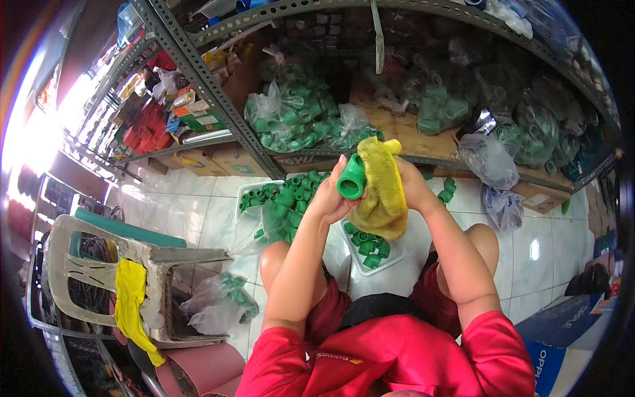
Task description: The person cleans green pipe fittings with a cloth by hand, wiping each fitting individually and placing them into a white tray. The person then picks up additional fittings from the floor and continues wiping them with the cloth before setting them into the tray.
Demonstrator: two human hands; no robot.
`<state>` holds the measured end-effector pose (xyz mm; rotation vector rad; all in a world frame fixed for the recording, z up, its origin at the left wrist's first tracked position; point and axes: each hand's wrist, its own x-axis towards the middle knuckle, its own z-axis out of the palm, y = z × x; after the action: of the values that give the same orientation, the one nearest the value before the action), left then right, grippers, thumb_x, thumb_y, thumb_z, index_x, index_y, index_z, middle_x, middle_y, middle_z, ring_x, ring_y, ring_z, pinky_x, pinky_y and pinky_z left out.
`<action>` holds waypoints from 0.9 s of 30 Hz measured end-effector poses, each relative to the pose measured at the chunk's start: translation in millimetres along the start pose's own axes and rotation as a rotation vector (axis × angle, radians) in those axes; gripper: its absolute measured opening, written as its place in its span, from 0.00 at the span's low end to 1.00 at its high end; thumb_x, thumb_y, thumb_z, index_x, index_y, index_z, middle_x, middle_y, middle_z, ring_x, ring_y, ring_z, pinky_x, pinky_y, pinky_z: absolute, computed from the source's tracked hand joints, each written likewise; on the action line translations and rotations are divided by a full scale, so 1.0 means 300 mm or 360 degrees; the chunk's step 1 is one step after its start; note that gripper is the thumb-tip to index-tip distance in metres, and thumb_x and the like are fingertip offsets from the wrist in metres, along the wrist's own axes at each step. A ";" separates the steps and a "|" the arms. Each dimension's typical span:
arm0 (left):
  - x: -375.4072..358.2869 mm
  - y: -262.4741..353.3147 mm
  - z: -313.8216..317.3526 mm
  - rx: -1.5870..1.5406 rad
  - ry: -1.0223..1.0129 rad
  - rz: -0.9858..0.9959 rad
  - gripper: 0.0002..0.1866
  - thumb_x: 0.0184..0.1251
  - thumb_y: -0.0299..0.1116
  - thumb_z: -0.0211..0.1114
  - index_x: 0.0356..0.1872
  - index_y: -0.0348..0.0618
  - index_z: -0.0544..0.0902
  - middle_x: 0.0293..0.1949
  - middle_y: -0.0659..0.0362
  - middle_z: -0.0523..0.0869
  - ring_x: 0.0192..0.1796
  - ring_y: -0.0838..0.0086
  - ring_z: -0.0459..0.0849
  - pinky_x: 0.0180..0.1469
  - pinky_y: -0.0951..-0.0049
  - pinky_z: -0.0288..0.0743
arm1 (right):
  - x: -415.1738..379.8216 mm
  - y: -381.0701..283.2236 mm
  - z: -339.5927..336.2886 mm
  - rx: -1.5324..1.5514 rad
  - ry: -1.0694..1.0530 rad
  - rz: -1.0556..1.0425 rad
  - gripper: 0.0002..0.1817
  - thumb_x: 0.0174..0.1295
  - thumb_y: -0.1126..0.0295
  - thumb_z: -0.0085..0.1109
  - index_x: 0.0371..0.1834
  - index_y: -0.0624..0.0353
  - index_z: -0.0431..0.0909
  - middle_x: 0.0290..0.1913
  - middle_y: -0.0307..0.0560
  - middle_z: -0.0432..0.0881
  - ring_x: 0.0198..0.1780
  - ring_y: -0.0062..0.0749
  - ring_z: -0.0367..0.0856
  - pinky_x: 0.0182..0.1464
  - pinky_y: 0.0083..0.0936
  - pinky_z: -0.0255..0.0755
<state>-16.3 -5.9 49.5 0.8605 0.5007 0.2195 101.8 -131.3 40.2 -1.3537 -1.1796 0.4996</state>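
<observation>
My left hand point(325, 200) is closed around a green plastic pipe fitting point(355, 173), its round open end turned toward me. A dirty yellow cloth point(383, 198) hangs right beside the fitting, with my right hand point(411, 184) closed on it. The cloth partly covers the fitting's right side and hides some of my right fingers. Below my hands, a white tray point(364, 269) on the floor holds several green fittings point(370, 246). More green fittings point(291, 195) fill a second container to the left, with a clear plastic bag over its front.
A metal shelf point(211, 86) spans the far side, loaded with bags of green fittings point(291, 116). To the left stands a worn plastic chair point(86, 271) with a bright yellow cloth point(131, 298). A bag point(221, 304) lies beside it. A blue box point(559, 324) sits at the right.
</observation>
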 end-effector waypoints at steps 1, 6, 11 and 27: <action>0.026 -0.015 -0.039 -0.0136 -0.0444 -0.0005 0.26 0.67 0.56 0.40 0.39 0.43 0.74 0.26 0.59 0.77 0.25 0.76 0.72 0.26 0.78 0.65 | 0.002 0.014 -0.004 0.0000 0.0000 -0.0004 0.15 0.59 0.74 0.50 0.50 0.60 0.72 0.48 0.40 0.76 0.49 0.25 0.73 0.50 0.22 0.67; 0.022 0.004 -0.068 -0.0418 -0.0906 0.0120 0.25 0.67 0.54 0.41 0.50 0.44 0.71 0.40 0.56 0.78 0.39 0.73 0.76 0.39 0.76 0.70 | 0.023 0.019 -0.006 0.1183 0.0226 0.0385 0.15 0.65 0.66 0.44 0.50 0.60 0.71 0.46 0.43 0.77 0.45 0.25 0.76 0.46 0.22 0.72; 0.011 0.015 -0.037 0.0062 -0.0479 0.0575 0.20 0.63 0.33 0.57 0.57 0.45 0.67 0.58 0.62 0.67 0.55 0.75 0.70 0.52 0.76 0.67 | -0.007 0.044 0.038 0.1580 0.0293 0.0659 0.19 0.65 0.61 0.45 0.55 0.57 0.68 0.45 0.41 0.76 0.43 0.23 0.76 0.43 0.20 0.73; 0.028 -0.038 -0.069 0.1791 -0.0153 0.0624 0.32 0.53 0.41 0.65 0.58 0.40 0.65 0.49 0.51 0.76 0.49 0.65 0.75 0.51 0.69 0.67 | -0.013 0.155 0.022 -0.0276 0.0082 0.0565 0.16 0.52 0.63 0.55 0.41 0.62 0.76 0.37 0.55 0.80 0.39 0.40 0.79 0.43 0.29 0.70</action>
<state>-19.8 4.0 26.6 2.0646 0.3352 0.2479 110.2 -120.8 -5.1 -1.7294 -0.9599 0.6203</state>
